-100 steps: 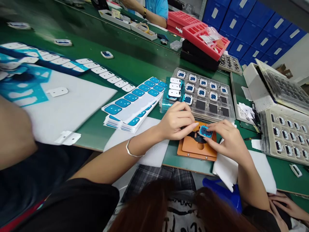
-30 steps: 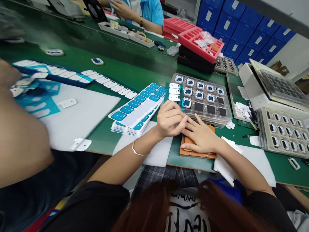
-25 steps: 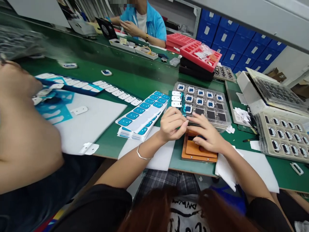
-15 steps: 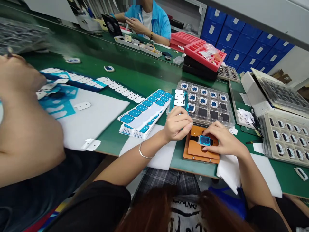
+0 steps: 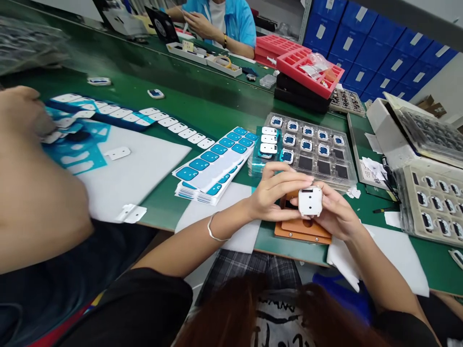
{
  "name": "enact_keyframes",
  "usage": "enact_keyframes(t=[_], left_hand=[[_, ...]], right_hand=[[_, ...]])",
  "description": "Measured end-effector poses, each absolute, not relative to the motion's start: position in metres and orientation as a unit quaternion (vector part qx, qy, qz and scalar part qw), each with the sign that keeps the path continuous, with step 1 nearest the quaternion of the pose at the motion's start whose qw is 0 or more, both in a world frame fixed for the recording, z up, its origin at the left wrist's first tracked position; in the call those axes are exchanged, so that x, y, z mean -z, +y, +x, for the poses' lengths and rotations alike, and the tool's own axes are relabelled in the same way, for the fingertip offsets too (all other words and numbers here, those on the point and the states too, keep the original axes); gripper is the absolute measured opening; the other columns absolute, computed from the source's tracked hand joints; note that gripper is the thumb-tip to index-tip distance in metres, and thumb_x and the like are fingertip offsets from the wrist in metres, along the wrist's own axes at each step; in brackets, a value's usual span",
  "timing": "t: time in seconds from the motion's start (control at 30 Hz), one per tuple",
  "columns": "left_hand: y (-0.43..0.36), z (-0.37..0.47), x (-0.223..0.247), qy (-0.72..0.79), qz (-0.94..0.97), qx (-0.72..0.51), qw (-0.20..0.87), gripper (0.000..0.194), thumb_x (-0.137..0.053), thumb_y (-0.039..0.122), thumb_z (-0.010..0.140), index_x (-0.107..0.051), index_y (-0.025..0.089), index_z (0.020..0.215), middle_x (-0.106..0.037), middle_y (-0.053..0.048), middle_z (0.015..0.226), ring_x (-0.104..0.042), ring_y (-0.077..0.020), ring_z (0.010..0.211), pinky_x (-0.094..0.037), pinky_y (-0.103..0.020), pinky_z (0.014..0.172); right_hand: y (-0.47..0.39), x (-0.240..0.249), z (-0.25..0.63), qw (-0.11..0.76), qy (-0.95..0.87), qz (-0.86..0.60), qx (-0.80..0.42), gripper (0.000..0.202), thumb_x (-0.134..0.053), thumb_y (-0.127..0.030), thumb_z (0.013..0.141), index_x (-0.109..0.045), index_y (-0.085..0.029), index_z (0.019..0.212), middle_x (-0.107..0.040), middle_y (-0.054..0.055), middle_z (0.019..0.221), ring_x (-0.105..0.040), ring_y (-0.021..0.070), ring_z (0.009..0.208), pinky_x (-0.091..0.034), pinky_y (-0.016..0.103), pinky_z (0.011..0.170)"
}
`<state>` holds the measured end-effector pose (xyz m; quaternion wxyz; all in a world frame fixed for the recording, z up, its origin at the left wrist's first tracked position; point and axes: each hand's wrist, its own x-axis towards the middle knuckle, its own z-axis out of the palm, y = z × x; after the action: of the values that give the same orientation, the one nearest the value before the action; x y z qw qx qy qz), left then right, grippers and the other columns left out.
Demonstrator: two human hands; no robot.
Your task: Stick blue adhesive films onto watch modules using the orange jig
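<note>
One white case is held just right of the frame's centre, its dotted face turned toward the camera. Its right side is grasped in the grip of the right hand; its left side is held by the left hand. Below, an orange block is partly covered. Left of centre, sticker sheets are piled on the green desk.
</note>
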<state>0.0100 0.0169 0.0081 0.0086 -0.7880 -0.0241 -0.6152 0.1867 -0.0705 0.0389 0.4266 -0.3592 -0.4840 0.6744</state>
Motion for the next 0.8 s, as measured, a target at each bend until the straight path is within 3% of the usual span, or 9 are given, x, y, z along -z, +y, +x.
enact_keyframes(t=[0.1, 0.3, 0.43, 0.53, 0.63, 0.8], left_hand=[[0.0171, 0.0097, -0.0069, -0.010, -0.792, 0.611, -0.024, 0.052, -0.071, 0.048, 0.084, -0.059, 0.017, 0.124, -0.074, -0.012, 0.107, -0.059, -0.0222, 0.098, -0.051, -0.037, 0.083], [0.0155, 0.0096, -0.0041, 0.001, -0.782, 0.612, -0.120, 0.076, -0.078, 0.047, 0.077, -0.046, 0.022, 0.141, -0.072, -0.009, 0.100, -0.058, -0.0214, 0.092, -0.053, -0.035, 0.074], [0.0167, 0.0107, -0.0018, 0.019, -0.775, 0.611, -0.159, 0.077, -0.082, 0.039, 0.074, -0.047, 0.020, 0.141, -0.071, -0.010, 0.102, -0.057, -0.0208, 0.090, -0.053, -0.036, 0.076], [0.0190, 0.0110, -0.0014, 0.022, -0.770, 0.612, -0.178, 0.077, -0.084, 0.034, 0.072, -0.049, 0.021, 0.139, -0.071, -0.010, 0.105, -0.057, -0.0204, 0.090, -0.053, -0.036, 0.078], [0.0208, 0.0109, -0.0024, 0.024, -0.768, 0.613, -0.183, 0.076, -0.084, 0.033, 0.072, -0.048, 0.023, 0.138, -0.072, -0.010, 0.109, -0.058, -0.0205, 0.092, -0.052, -0.037, 0.080], [0.0207, 0.0112, -0.0041, 0.033, -0.771, 0.605, -0.197, 0.073, -0.082, 0.034, 0.076, -0.047, 0.024, 0.140, -0.072, -0.010, 0.110, -0.058, -0.0203, 0.093, -0.052, -0.036, 0.081]], right_hand=[[-0.0714, -0.0384, 0.1813, 0.439, -0.459, -0.352, -0.688, 0.036, -0.072, -0.050, 0.081, -0.056, -0.025, 0.102, -0.073, 0.004, 0.093, -0.071, 0.0207, 0.094, -0.054, 0.029, 0.070], [-0.0710, -0.0383, 0.1814, 0.442, -0.450, -0.367, -0.684, 0.039, -0.077, -0.048, 0.077, -0.059, -0.026, 0.103, -0.072, 0.003, 0.091, -0.070, 0.0190, 0.086, -0.055, 0.030, 0.071], [-0.0719, -0.0388, 0.1820, 0.451, -0.458, -0.372, -0.670, 0.037, -0.077, -0.047, 0.078, -0.060, -0.027, 0.104, -0.070, 0.001, 0.089, -0.067, 0.0160, 0.078, -0.054, 0.027, 0.065], [-0.0728, -0.0396, 0.1822, 0.487, -0.490, -0.377, -0.617, 0.028, -0.075, -0.040, 0.083, -0.061, -0.029, 0.105, -0.071, 0.000, 0.096, -0.065, 0.0131, 0.076, -0.053, 0.025, 0.063], [-0.0736, -0.0390, 0.1831, 0.541, -0.547, -0.375, -0.518, 0.031, -0.076, -0.030, 0.083, -0.061, -0.032, 0.110, -0.071, -0.001, 0.101, -0.066, 0.0127, 0.084, -0.056, 0.026, 0.072], [-0.0754, -0.0360, 0.1852, 0.560, -0.603, -0.353, -0.445, 0.034, -0.076, -0.021, 0.082, -0.061, -0.033, 0.110, -0.070, -0.002, 0.094, -0.067, 0.0115, 0.079, -0.057, 0.025, 0.071]])
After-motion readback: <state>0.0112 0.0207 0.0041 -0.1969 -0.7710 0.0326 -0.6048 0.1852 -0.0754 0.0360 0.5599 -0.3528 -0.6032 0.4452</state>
